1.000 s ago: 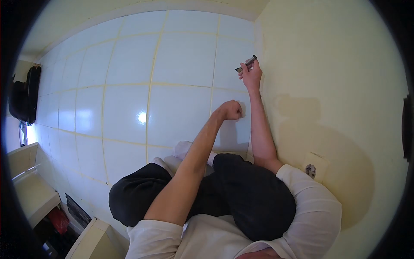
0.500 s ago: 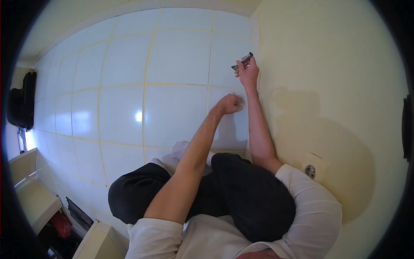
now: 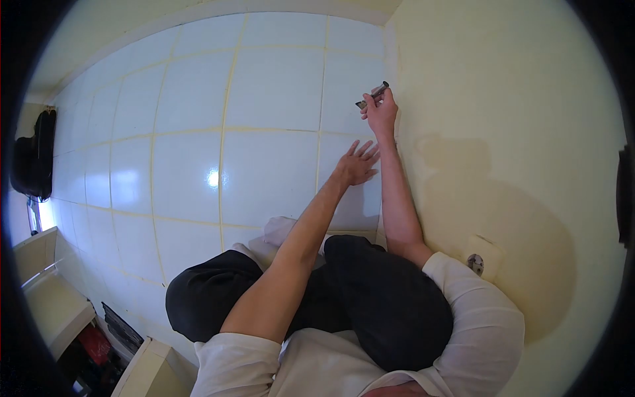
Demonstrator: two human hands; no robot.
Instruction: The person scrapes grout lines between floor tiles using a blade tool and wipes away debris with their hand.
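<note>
My right hand (image 3: 381,114) is closed around a small scraper-like tool (image 3: 378,92), near the corner where the floor meets the wall. The tool has a dark round end pointing up and right and a flat dark tip at lower left; its exact kind is too small to make out. Closer to me, my left hand (image 3: 358,165) is open with its fingers spread, palm down at the floor tiles beside my right forearm. Whether the palm touches the tile cannot be told. White glossy floor tiles (image 3: 271,86) with yellowish grout lines spread around both hands.
A cream wall (image 3: 503,86) runs close along my right, with a round metal fitting (image 3: 475,263) low on it. My bent knees (image 3: 383,298) are in front of me. Black bags (image 3: 34,155) sit far left, and an open cabinet (image 3: 63,311) stands at lower left.
My left hand has gone from a blurred, curled shape to spread fingers, a little lower and to the right. My right hand and the tool have barely moved.
</note>
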